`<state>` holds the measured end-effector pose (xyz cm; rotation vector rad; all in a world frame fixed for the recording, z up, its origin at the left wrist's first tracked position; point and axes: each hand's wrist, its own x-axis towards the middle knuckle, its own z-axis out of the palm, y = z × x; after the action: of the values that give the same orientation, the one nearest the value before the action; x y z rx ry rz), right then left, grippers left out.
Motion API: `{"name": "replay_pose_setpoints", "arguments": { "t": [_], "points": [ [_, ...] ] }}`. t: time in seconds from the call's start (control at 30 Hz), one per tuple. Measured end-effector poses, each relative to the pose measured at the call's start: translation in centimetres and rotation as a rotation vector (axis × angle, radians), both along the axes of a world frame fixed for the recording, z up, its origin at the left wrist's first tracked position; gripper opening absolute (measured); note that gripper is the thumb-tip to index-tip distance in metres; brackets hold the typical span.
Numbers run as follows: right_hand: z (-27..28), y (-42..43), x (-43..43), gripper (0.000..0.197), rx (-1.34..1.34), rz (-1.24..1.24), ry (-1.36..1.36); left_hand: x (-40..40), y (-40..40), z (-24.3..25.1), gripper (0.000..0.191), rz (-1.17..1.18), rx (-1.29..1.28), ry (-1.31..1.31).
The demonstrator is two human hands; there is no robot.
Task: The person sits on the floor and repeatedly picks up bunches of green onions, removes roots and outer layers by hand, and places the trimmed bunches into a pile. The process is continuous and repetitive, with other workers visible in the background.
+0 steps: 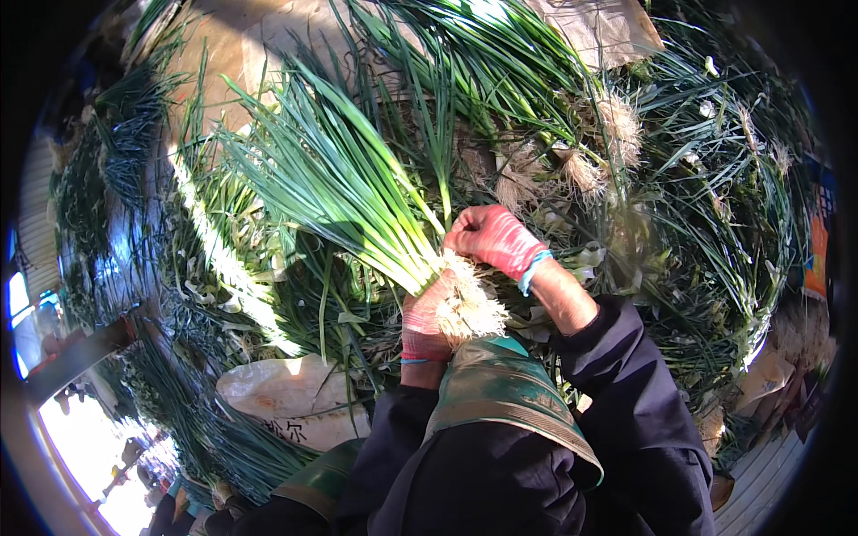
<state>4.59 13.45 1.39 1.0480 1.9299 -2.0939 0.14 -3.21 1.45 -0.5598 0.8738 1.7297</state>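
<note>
My left hand (426, 327), in a red and white knit glove, is closed around the lower stems of a bunch of green onions (362, 221). The bunch's pale roots (472, 305) hang over my wrist side, and its leaves point to the upper left. Beside it my right hand (486, 238), in a like glove with a blue cuff, is curled at the base of a single green onion (440, 147); its fingertips are pinched together. Whether that stalk is in its grip I cannot tell. Below the roots is a green rubber boot (506, 382).
Rooted green onions (523, 80) lie in a pile at the top. Loose leaves and peelings surround my boots. A white woven sack (295, 398) with writing lies at lower left, near more green onions (221, 442). Part of another person (171, 509) shows at the bottom left.
</note>
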Motion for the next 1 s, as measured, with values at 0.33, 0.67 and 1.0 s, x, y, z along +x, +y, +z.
{"name": "replay_pose_setpoints", "arguments": {
  "t": [0.33, 0.67, 1.0],
  "points": [
    [-0.9, -0.1, 0.3, 0.050, 0.248, 0.057, -0.185, 0.8, -1.0, -2.0, 0.032, -0.017, 0.020, 0.032],
    [-2.4, 0.4, 2.8, 0.028, -0.396, -0.046, 0.113, 0.4, 0.4, -1.8, 0.031, -0.090, -0.068, -0.032],
    [0.7, -0.8, 4.8, 0.035, -0.020, 0.006, -0.116, 0.8, 1.6, -1.1, 0.027, -0.069, -0.198, 0.158]
  ]
}}
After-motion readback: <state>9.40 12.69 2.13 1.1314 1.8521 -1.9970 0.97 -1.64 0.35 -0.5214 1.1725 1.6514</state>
